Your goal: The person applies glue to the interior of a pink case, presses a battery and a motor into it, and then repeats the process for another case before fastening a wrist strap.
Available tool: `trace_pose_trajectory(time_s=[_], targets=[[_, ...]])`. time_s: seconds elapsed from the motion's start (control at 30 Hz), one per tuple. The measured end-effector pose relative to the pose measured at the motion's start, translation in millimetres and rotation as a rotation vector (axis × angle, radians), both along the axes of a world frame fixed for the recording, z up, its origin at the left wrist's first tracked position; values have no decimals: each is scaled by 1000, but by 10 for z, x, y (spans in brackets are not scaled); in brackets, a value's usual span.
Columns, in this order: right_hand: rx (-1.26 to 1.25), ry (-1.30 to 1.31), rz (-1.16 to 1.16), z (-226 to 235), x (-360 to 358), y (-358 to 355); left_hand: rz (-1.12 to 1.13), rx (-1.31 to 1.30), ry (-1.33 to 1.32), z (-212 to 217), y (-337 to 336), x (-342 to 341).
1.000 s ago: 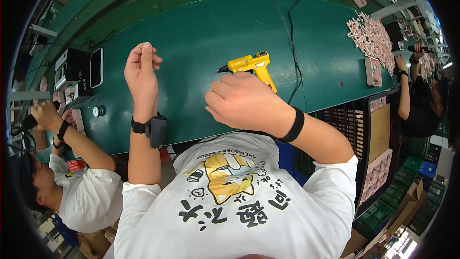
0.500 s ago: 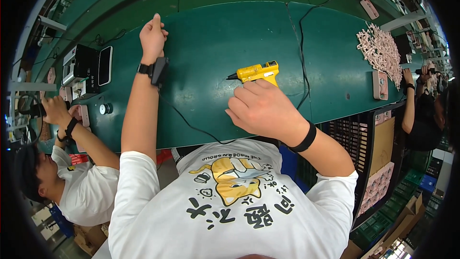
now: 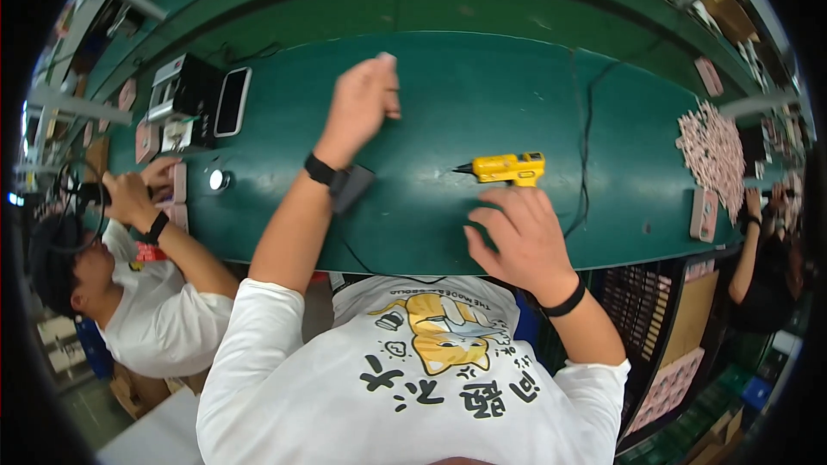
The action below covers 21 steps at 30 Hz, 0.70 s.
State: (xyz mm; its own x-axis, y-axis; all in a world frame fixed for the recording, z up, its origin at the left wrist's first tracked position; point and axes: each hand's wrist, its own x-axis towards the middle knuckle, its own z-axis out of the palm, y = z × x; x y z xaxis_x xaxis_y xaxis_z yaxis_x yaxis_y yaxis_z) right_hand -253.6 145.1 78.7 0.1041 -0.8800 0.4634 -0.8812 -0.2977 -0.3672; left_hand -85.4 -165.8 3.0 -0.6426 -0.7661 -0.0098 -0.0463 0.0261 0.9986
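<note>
Lying on the green counter, the yellow glue gun points its nozzle leftward, near your right hand, whose grip stands apart at thumb and forefinger; contact is unclear. Whether your curled left hand holds anything, I cannot tell. Swinging it inward could meet a possibly hot nozzle; snagging the black cord could drag the gun.

Moderately bright, diffuse light is filling scene. Soft glare is showing on green tabletop, left of yellow glue gun. Left hand, up-left of gun, is looking blurred; right hand, just below gun, slightly. Far out from gun, fisheye is bending straight edges, corners are sinking into black.
</note>
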Motion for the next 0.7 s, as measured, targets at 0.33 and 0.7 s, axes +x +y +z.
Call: trace_pose_trajectory(time_s=[0.33,0.7], targets=[[92,-154,-152,-158,209,120,143,-1161,-326,160,842,123],[185,-285,-169,-140,569,-17,90,-1052,-145,58,888,270]])
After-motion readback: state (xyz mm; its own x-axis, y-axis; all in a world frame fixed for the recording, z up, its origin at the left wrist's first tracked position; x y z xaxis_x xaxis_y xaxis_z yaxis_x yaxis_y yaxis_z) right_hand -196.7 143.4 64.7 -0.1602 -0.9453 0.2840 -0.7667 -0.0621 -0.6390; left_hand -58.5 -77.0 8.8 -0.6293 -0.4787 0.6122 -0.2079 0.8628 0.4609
